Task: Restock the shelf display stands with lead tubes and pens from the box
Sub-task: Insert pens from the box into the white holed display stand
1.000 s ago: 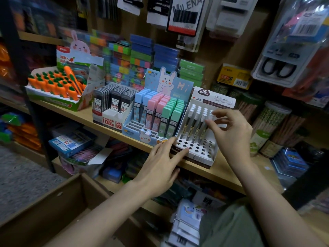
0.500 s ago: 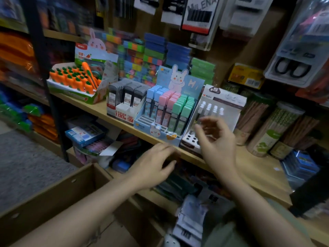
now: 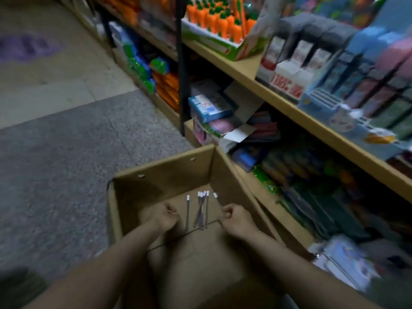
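Note:
The open cardboard box [image 3: 165, 175] stands on the floor below me. Several slim dark pens with white caps [image 3: 201, 208] lie on its bottom. My left hand [image 3: 166, 216] is down in the box just left of them, fingers curled, with nothing visible in it. To their right, my right hand [image 3: 234, 217] has its fingers curled around the lower end of one pen [image 3: 215, 196], whose white cap sticks out toward the far wall. On the shelf at upper right, blurred, stand the blue lead tube stand [image 3: 330, 105] and the grey lead tube stand [image 3: 296, 63].
A thin black cord [image 3: 178, 236] runs across the box between my forearms. A green tray of carrot-shaped items [image 3: 223, 21] stands on the wooden shelf [image 3: 240, 65]. Lower shelves hold packets and a blue box [image 3: 207, 108]. Grey floor lies to the left.
My view has swung from the shelf down into the box. Both hands left the white pen stand, dropped into the box and curled, the right one around a pen.

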Demonstrator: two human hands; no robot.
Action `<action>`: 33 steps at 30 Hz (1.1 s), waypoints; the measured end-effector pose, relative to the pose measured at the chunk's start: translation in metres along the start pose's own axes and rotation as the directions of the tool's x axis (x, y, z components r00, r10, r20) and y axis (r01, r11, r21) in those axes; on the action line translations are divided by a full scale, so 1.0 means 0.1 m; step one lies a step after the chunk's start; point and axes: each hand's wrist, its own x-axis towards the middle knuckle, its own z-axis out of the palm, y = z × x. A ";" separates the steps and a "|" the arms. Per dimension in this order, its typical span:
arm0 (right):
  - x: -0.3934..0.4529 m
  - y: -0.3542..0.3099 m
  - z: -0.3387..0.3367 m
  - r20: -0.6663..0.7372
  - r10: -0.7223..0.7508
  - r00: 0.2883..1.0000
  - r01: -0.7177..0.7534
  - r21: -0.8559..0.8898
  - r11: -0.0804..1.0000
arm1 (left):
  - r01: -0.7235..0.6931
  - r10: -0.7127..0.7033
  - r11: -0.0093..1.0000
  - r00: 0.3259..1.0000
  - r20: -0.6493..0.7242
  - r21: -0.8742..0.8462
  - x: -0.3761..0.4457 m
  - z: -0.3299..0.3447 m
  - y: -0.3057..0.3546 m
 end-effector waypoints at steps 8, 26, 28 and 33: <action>0.66 0.15 0.63 0.018 -0.104 0.994 0.103 -0.352 0.930 | 0.048 -0.052 0.994 0.998 -0.047 -0.095 0.60 0.75 -0.17; 1.13 0.12 1.08 -0.237 -0.008 0.971 0.009 0.005 1.000 | -0.166 0.117 0.963 0.968 -0.222 -0.213 0.88 1.04 -0.06; 1.19 0.10 1.08 -0.258 0.017 0.966 0.006 0.089 0.996 | -0.145 0.098 0.971 0.967 -0.234 -0.191 0.90 1.07 0.00; 1.25 0.10 1.08 -0.205 0.033 0.978 0.016 0.232 0.973 | -0.112 0.100 0.990 0.986 -0.135 -0.081 0.98 1.13 0.12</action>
